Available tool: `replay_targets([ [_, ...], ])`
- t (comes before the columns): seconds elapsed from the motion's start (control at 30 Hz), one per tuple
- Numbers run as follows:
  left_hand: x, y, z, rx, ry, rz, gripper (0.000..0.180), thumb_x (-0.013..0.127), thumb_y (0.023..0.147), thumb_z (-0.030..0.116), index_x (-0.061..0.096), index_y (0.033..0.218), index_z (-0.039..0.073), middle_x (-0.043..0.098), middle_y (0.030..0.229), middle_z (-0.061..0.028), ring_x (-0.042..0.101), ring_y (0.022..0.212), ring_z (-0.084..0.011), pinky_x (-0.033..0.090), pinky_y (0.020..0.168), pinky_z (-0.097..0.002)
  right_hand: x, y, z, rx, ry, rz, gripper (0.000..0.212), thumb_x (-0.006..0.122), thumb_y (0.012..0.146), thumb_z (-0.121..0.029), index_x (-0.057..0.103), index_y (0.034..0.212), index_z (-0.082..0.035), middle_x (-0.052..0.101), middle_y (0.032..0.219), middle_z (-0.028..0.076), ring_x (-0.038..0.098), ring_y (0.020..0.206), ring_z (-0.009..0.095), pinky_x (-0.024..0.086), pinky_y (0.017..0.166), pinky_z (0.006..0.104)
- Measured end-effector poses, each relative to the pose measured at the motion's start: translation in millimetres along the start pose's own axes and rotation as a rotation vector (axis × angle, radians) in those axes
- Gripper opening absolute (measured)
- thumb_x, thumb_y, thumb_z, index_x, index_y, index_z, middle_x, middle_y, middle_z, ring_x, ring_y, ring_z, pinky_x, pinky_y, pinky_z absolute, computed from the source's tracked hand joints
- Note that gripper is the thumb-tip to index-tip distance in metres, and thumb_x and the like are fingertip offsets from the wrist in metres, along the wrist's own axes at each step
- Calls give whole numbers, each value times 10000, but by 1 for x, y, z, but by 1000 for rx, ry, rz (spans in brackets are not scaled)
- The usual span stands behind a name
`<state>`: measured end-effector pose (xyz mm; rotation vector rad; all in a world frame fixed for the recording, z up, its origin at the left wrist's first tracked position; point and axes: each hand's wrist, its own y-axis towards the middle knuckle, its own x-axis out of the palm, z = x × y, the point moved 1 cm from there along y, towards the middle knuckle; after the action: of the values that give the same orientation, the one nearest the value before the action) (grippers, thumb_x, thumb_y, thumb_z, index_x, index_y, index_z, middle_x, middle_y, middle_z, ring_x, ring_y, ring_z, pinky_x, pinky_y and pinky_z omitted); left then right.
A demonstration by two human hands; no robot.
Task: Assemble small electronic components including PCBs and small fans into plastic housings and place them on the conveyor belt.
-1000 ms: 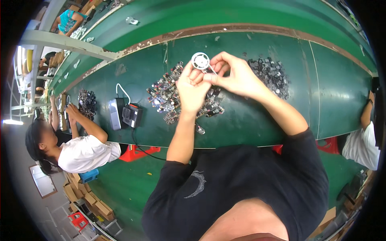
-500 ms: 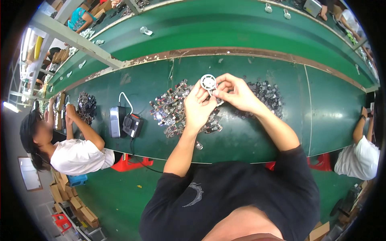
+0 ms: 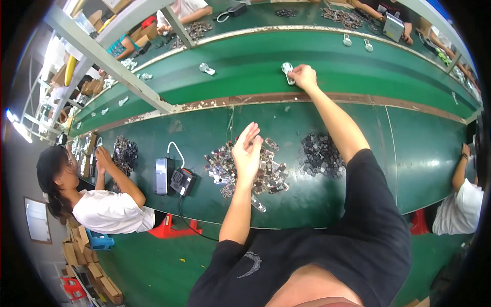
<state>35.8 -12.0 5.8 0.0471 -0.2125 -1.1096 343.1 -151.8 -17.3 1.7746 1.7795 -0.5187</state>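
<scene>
My right arm reaches out over the green belt. There, my right hand [image 3: 305,78] is closed in a pinch on the lower part of a small white device with a round, ring-shaped head [image 3: 287,67]. Whether the device touches the belt, I cannot tell. My left hand [image 3: 246,156] is open above a pile of small metallic and dark electronic parts [image 3: 270,171], its fingers stretched out and nothing visible in it. Right of that pile lies a heap of small black blocks [image 3: 321,156]. One loose elongated part [image 3: 258,203] rests near the table's front edge.
A grey box-shaped device [image 3: 163,176] and a black one [image 3: 182,180] with cables stand left of the pile. A raised ledge [image 3: 245,101] divides table and belt [image 3: 245,64]. More white devices [image 3: 207,68] lie on the belt. A metal post [image 3: 128,71] rises left; co-workers sit both sides.
My right hand has moved from beside the left hand, out and away over the belt, carrying the white device. My left hand has let go of it and opened. The view has shifted.
</scene>
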Motion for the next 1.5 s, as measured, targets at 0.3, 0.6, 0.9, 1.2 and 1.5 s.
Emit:
replay_targets([
  [0.3, -14, 97, -2, 276, 374, 78, 250, 612, 888, 68, 663, 1128, 18, 700, 1064, -112, 667, 968, -171, 528, 848, -294, -14, -21, -1, -88, -107, 112, 209, 737, 770, -282, 706, 816, -81, 694, 816, 120, 673, 784, 297, 526, 717, 418],
  [0.6, -43, 269, -58, 20, 1293, 127, 839, 617, 844, 319, 167, 1487, 24, 329, 1449, -278, 325, 1346, -413, 242, 1101, -559, -93, -130, -41, -340, 155, 77, 129, 635, 852, -169, 672, 913, -62, 665, 876, 88, 643, 719, 195, 499, 643, 330],
  [0.9, -35, 302, -64, -61, 1409, 45, 527, 581, 869, 409, 490, 1296, 113, 539, 1265, -203, 464, 1239, -354, 249, 1073, -568, -124, -169, -47, -287, 340, -72, 125, 644, 846, -77, 684, 951, -22, 671, 881, 69, 612, 706, 105, 462, 574, 229],
  [1.2, -1, 197, -11, 120, 465, -244, 546, 705, 765, 3, 462, 1253, -28, 662, 1040, -133, 677, 829, -157, 547, 733, -270, -121, -183, -62, -460, 329, -116, 128, 656, 846, -95, 667, 961, -37, 656, 892, 80, 629, 757, 172, 506, 663, 288],
  [1.5, 11, 38, 69, 57, 94, -492, 506, 700, 794, -68, 504, 1260, -48, 636, 1148, -157, 638, 1000, -161, 533, 847, -262, -104, -214, -80, -929, 132, -166, 236, 712, 798, -205, 639, 987, -82, 638, 986, 47, 590, 958, 246, 438, 883, 377],
])
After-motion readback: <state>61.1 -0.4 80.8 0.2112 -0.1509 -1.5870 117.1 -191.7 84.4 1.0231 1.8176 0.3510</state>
